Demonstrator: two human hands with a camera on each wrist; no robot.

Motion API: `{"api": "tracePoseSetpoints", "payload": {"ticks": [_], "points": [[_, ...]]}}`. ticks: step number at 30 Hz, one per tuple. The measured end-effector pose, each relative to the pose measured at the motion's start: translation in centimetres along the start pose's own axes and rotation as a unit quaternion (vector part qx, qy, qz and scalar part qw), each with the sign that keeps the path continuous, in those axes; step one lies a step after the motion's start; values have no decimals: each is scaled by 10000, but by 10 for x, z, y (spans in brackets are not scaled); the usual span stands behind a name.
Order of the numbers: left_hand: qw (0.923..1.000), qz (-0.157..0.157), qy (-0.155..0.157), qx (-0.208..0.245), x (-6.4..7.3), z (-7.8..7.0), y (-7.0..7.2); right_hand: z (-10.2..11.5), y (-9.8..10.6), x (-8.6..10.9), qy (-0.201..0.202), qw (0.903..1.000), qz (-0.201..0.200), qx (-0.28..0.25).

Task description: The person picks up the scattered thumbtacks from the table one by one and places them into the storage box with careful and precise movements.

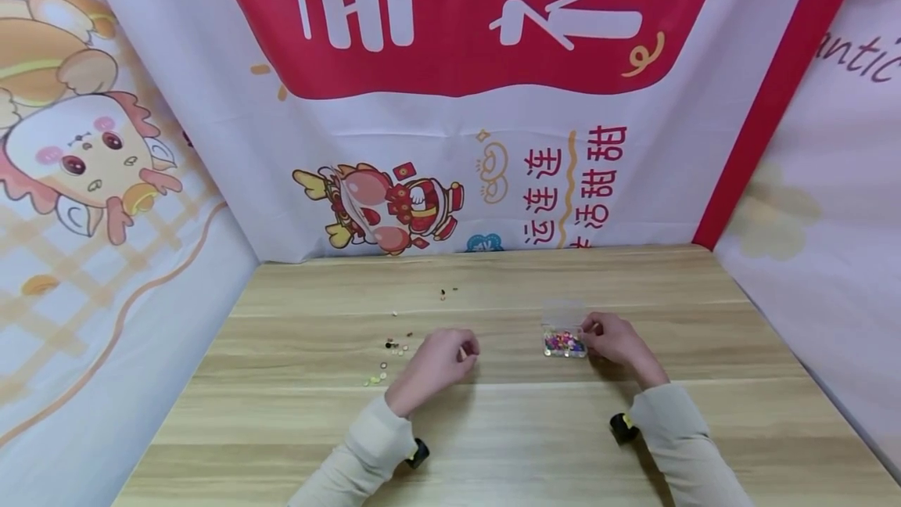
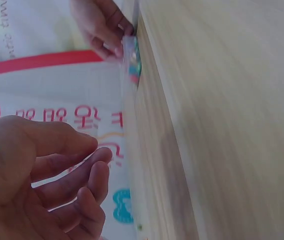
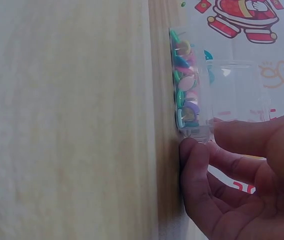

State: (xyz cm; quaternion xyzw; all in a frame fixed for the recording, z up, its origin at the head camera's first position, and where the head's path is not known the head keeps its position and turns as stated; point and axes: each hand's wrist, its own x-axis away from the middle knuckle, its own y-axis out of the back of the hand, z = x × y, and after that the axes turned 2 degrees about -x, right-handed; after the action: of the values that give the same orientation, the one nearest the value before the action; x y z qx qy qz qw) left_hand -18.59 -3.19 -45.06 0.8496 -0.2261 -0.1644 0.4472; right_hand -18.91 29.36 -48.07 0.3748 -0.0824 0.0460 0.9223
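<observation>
A small clear plastic box (image 1: 564, 343) stands on the table with its hinged lid (image 3: 234, 90) raised. Inside lie many colourful thumbtacks (image 3: 186, 82), in pink, green, blue and other colours. At the box's right end my right hand (image 1: 614, 339) pinches its edge between thumb and fingers. My left hand (image 1: 439, 358) hovers above the table, left of the box. Its fingers are loosely bent, the thumb (image 2: 82, 141) close to the forefinger, and no object shows between them.
Small scattered pieces, among them a black one (image 1: 389, 345) and pale yellow ones (image 1: 373, 380), lie left of my left hand. A few more tiny bits (image 1: 443, 293) sit farther back. Printed cloth (image 1: 493, 124) hangs behind the wooden table (image 1: 521, 436).
</observation>
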Motion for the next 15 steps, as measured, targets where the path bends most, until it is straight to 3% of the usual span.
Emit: {"api": "tracePoseSetpoints", "payload": {"ticks": [10,15], "points": [[9977,-409,466,-269,36,36,24,1,1,0,-17,10000,0,-9],[9930,-808,638,-582,51,53,30,0,0,-1,-49,10000,34,0]]}}
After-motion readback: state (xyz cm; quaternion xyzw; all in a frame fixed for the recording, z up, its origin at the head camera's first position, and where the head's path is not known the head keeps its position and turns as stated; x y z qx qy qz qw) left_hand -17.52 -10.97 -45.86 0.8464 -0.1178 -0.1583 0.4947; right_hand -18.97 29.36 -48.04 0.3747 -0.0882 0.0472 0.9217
